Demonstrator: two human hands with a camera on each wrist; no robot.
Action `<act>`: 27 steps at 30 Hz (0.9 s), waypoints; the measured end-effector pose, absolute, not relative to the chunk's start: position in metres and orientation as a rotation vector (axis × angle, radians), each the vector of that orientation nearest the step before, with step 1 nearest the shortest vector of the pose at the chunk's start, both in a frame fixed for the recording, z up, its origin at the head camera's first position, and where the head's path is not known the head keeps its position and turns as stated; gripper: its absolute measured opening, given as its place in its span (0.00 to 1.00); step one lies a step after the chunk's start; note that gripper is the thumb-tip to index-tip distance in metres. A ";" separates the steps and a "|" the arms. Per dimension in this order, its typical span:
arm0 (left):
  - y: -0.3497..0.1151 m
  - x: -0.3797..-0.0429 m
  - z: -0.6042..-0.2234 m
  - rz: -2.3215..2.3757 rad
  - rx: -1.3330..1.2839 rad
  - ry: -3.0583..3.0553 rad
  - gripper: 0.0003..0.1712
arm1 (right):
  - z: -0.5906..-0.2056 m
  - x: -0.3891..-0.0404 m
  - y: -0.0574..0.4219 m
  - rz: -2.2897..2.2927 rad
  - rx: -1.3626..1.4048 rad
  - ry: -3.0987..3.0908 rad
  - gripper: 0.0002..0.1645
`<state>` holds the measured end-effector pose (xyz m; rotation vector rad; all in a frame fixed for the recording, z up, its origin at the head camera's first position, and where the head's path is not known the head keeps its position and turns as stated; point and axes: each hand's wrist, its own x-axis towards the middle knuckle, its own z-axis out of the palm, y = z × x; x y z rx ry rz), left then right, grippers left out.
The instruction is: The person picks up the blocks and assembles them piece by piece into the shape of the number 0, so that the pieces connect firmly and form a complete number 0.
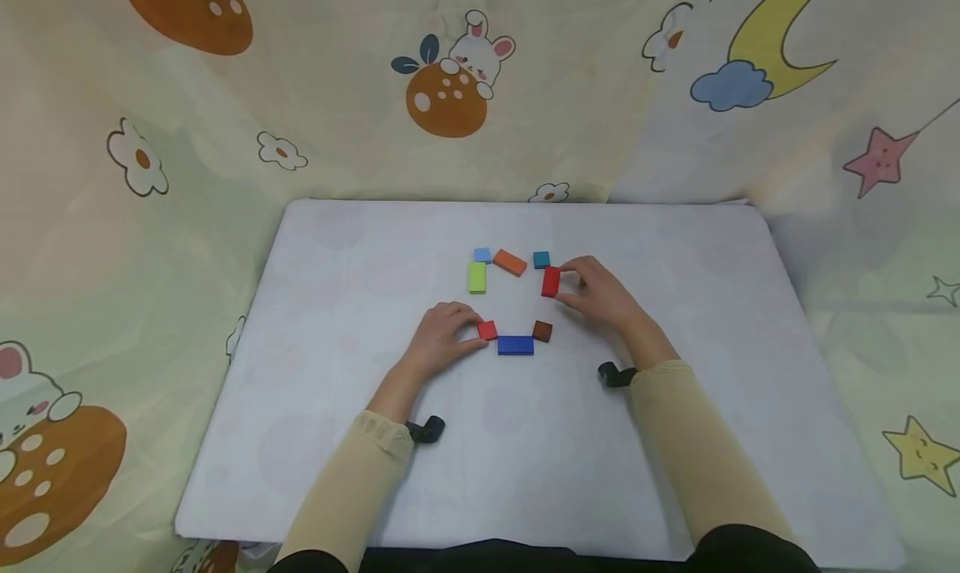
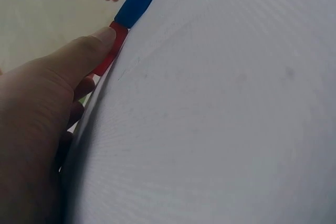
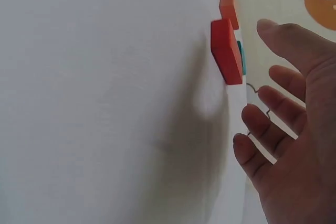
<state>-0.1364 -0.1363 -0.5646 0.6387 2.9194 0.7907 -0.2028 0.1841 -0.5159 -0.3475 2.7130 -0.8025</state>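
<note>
My left hand (image 1: 442, 340) pinches a small red block (image 1: 487, 330) between thumb and fingers. In the left wrist view the thumb presses the red block (image 2: 113, 48), whose end is right at the corner of a long blue block (image 2: 140, 1). A longer red block (image 1: 551, 281) lies below a teal block (image 1: 542, 260) at the ring's upper right. Beside it is my right hand (image 1: 603, 294); in the right wrist view its fingers are spread and slightly bent, apart from that red block (image 3: 227, 51), with nothing between them.
Light blue (image 1: 482, 255), orange (image 1: 510, 262) and green (image 1: 477, 278) blocks lie at the ring's upper left. The blue block (image 1: 515, 346) and a brown block (image 1: 542, 331) form its near side. All lie on a white tabletop (image 1: 525, 456) before a patterned cloth (image 1: 337, 73).
</note>
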 end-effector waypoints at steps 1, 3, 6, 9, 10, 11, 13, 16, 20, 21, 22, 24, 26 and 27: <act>-0.136 -0.136 -0.565 0.790 0.638 2.920 0.23 | -0.516 -0.207 0.185 -0.804 -0.343 2.703 0.37; -0.136 -0.136 -0.565 0.791 0.635 2.918 0.23 | -0.516 -0.214 0.185 -0.805 -0.350 2.678 0.42; -0.137 -0.136 -0.567 0.784 0.631 2.914 0.23 | -0.517 -0.222 0.184 -0.800 -0.365 2.633 0.46; -0.137 -0.137 -0.571 0.776 0.635 2.912 0.23 | -0.520 -0.226 0.182 -0.807 -0.357 2.589 0.48; -0.137 -0.138 -0.571 0.778 0.639 2.911 0.23 | -0.522 -0.227 0.181 -0.804 -0.352 2.583 0.49; -0.137 -0.138 -0.572 0.782 0.643 2.911 0.23 | -0.523 -0.227 0.180 -0.798 -0.347 2.580 0.50; -0.138 -0.139 -0.572 0.785 0.648 2.912 0.23 | -0.525 -0.228 0.179 -0.782 -0.340 2.586 0.51; -0.138 -0.139 -0.571 0.790 0.654 2.917 0.22 | -0.527 -0.228 0.177 -0.751 -0.339 2.608 0.52; -0.138 -0.138 -0.570 0.790 0.663 2.926 0.22 | -0.527 -0.228 0.176 -0.734 -0.334 2.620 0.50; -0.138 -0.138 -0.570 0.792 0.665 2.926 0.22 | -0.527 -0.228 0.176 -0.734 -0.334 2.622 0.50; -0.138 -0.138 -0.570 0.793 0.666 2.927 0.22 | -0.527 -0.228 0.176 -0.733 -0.334 2.624 0.50; -0.138 -0.138 -0.569 0.796 0.667 2.928 0.22 | -0.528 -0.228 0.177 -0.730 -0.335 2.628 0.50; -0.138 -0.137 -0.569 0.802 0.668 2.929 0.22 | -0.528 -0.228 0.177 -0.728 -0.340 2.632 0.49; -0.138 -0.137 -0.569 0.804 0.666 2.929 0.22 | -0.529 -0.228 0.177 -0.731 -0.343 2.634 0.49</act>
